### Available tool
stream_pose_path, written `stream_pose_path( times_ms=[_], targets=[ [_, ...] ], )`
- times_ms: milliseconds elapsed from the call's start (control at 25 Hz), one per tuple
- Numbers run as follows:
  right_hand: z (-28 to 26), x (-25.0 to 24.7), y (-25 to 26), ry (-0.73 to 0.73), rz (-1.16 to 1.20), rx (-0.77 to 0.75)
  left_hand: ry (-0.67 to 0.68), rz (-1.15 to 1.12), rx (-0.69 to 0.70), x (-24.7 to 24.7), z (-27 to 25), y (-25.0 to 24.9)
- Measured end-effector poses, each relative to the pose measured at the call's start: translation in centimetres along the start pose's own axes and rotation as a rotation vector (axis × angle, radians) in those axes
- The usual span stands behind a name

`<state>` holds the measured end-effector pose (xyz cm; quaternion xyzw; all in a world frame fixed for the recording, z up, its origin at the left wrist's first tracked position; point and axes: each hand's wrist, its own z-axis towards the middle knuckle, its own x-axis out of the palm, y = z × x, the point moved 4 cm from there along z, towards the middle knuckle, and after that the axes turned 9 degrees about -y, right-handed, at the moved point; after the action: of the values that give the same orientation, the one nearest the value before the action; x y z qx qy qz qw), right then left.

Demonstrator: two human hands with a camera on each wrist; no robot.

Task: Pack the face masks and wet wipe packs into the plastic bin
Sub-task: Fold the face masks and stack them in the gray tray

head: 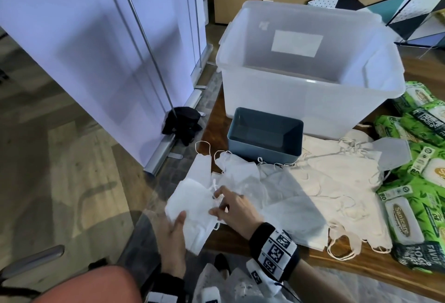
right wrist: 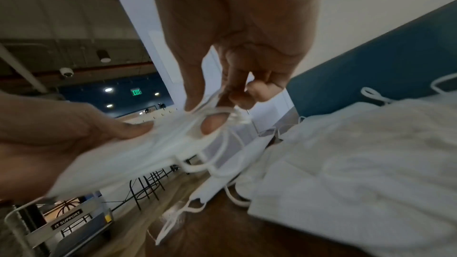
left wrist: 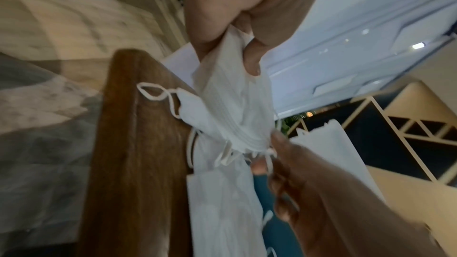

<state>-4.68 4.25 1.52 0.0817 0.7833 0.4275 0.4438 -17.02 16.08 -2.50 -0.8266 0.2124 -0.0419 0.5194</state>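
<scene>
You are in an office: a green lit exit sign (right wrist: 136, 92) hangs overhead, white partition panels (head: 101, 57) stand nearby, and a grey "IT SUPPORT" cart (right wrist: 66, 222) is parked there.

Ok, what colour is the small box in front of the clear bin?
Blue-grey, plain; the small box shows best in the head view.

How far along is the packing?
Barely begun: the clear plastic bin looks empty. The left hand and right hand hold a stack of white face masks. Left: loose masks and green wet wipe packs on the table.
</scene>
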Motion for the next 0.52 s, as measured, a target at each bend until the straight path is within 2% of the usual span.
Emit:
stream_pose_path(
  times_ms=[120,240,320,440,520],
  targets=[
    [0.1,0.5,-0.6,0.019,0.206,-0.042,-0.081,-0.057,0.039,-3.4,1.3,-0.4],
    [1.2,0.3,-1.2,-0.1,0.317,-0.098,-0.097,-0.097,0.091,-5.2,1.7,-1.7],
    [3.1,0.8,-1.4,-0.099,0.129,-0.142,-0.12,-0.11,0.117,-6.2,2.0,-2.2],
    [7.3,2.0,-1.6,-0.016,-0.389,-0.29,-0.129,-0.108,0.128,-7.0,3.0,-2.3],
    [10.0,1.4,-1.4,0.006,-0.587,-0.322,-0.129,-0.098,0.124,-7.1,3.9,-2.1]
  ],
)
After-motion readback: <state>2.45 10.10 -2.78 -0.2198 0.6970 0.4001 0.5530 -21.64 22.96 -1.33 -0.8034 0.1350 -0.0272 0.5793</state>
